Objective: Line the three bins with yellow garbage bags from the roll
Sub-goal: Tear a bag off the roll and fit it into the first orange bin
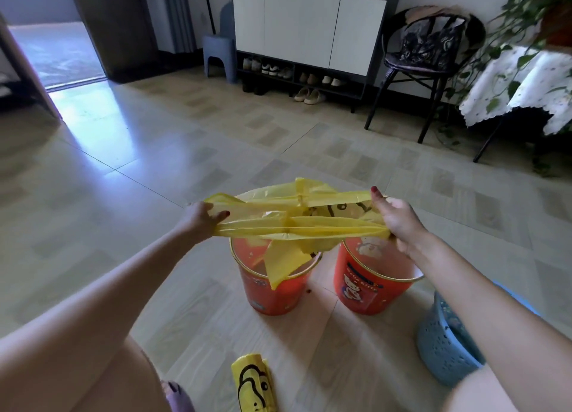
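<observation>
A yellow garbage bag (297, 223) is stretched wide between my hands above two orange bins. My left hand (201, 220) grips its left end and my right hand (396, 220) grips its right end. The bag's lower part hangs into the left orange bin (272, 291). Beside that one stands the right orange bin (368, 285), printed with a cartoon. A blue perforated bin (445, 346) sits at the lower right, partly hidden by my right forearm. The yellow bag roll (255, 384) lies on the floor near my knee.
Tiled floor (154, 164) spreads all around the bins. At the back stand a shoe cabinet (306, 40), a blue stool (219, 52) and a black chair (427, 62). A covered table with plants (520, 80) is at the right. An open doorway (55, 49) is at the left.
</observation>
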